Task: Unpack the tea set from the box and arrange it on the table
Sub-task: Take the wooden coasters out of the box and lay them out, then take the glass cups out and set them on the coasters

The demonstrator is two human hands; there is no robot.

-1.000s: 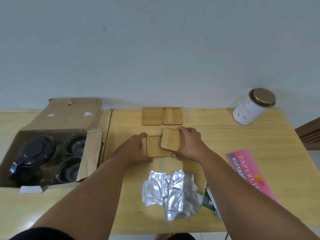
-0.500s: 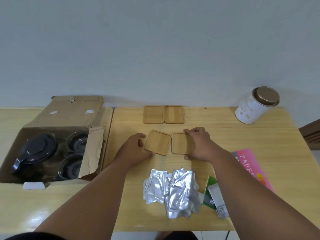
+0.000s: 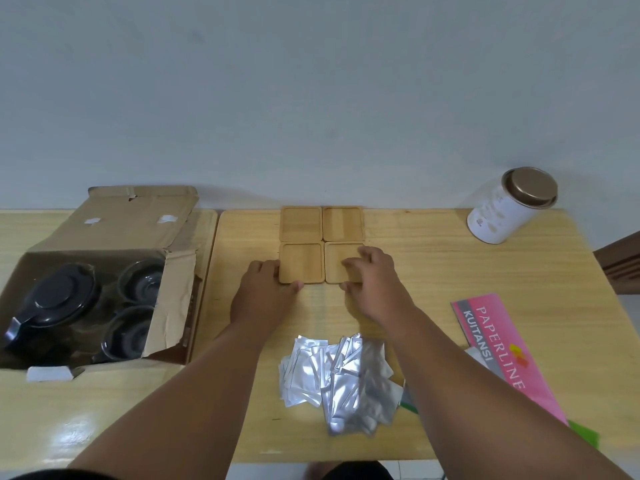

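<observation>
Several square wooden coasters lie in a two-by-two block on the table: two at the back (image 3: 300, 224) (image 3: 343, 223) and two in front. My left hand (image 3: 265, 294) touches the left edge and near corner of the front left coaster (image 3: 301, 263). My right hand (image 3: 372, 284) rests its fingers on the front right coaster (image 3: 337, 261), covering its right part. An open cardboard box (image 3: 104, 233) at the left holds a dark glass teapot (image 3: 55, 301) and two dark glass cups (image 3: 142, 284) (image 3: 126, 336).
A pile of silver foil sachets (image 3: 337, 374) lies near the front edge. A white tin with a bronze lid (image 3: 509, 206) stands at the back right. A pink Paperline booklet (image 3: 502, 344) lies at the right, over green packets (image 3: 585, 433). The wooden table (image 3: 433, 258) meets a wall behind.
Both hands slid the two front coasters away from me and squared them up against the back pair. A second ago the right hand held its coaster tilted over the left one.
</observation>
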